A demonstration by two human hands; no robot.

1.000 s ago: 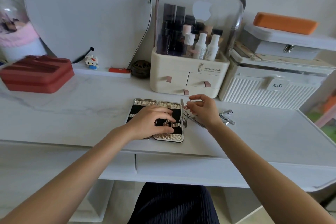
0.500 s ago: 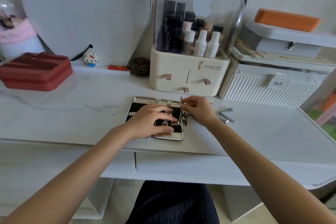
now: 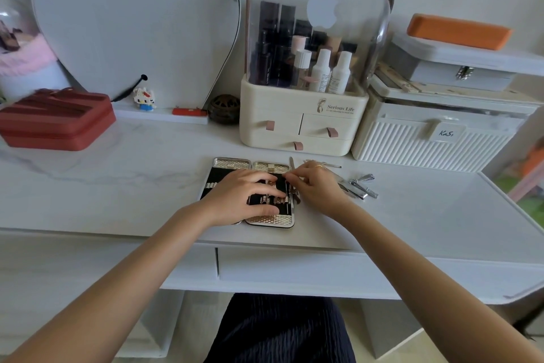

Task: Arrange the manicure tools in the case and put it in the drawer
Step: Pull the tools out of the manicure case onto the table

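Note:
An open manicure case (image 3: 232, 163) with gold rims and a black lining lies flat on the white desk. My left hand (image 3: 240, 196) rests on it, fingers spread over the right half and pressing down. My right hand (image 3: 316, 186) pinches a thin metal tool (image 3: 292, 163) at the case's right edge, the tool's tip pointing away from me. Loose metal tools, nail clippers (image 3: 360, 186) among them, lie on the desk just right of my right hand. A closed desk drawer (image 3: 323, 270) runs below the desk edge.
A cream cosmetics organiser (image 3: 300, 127) with small drawers and a clear dome stands behind the case. A white ribbed box (image 3: 426, 141) sits to its right, a red case (image 3: 56, 118) at far left. A mirror leans at the back.
My right hand has moved left with the thin tool, from beside the case to its right edge. My left hand has stayed on the case.

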